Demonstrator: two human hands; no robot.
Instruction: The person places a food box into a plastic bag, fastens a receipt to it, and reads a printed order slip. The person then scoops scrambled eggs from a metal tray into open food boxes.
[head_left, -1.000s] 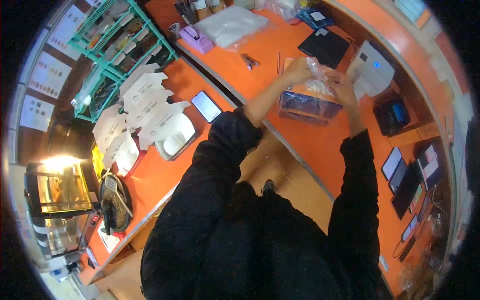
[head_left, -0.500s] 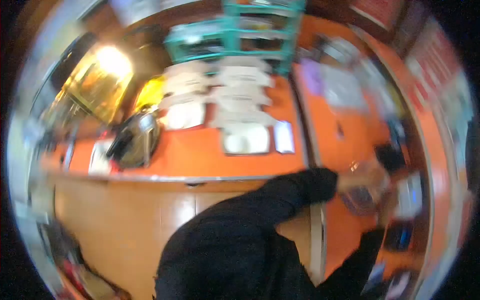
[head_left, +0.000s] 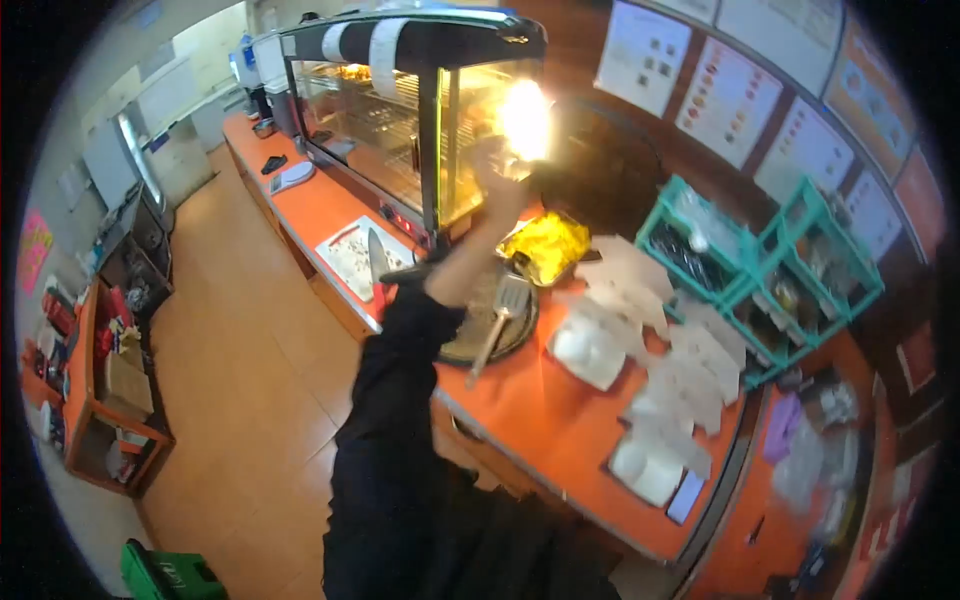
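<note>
My left hand [head_left: 502, 178] reaches up beside a glowing lamp [head_left: 525, 118] at the corner of a glass food warmer [head_left: 432, 130]. Glare washes out the fingers, so their grip is unclear. Below the forearm lies a round dark board [head_left: 462, 345], with a metal spatula [head_left: 497, 327] across it. A tray of yellow food [head_left: 548, 247] sits just beyond. To the left, a knife [head_left: 377, 258] rests on a white cutting board [head_left: 352, 262]. My right hand is out of view.
Opened cardboard boxes [head_left: 690, 375] with white liners cover the orange counter [head_left: 560, 425]. Teal shelves [head_left: 715, 255] stand behind them. A white scale [head_left: 292, 177] sits farther along the counter. A low orange shelf [head_left: 110, 420] and green bin [head_left: 170, 572] flank the floor at left.
The view has swung left from the right-hand counter. My left hand has gone from a blurred clear container there up to the lamp. My right hand has left the view.
</note>
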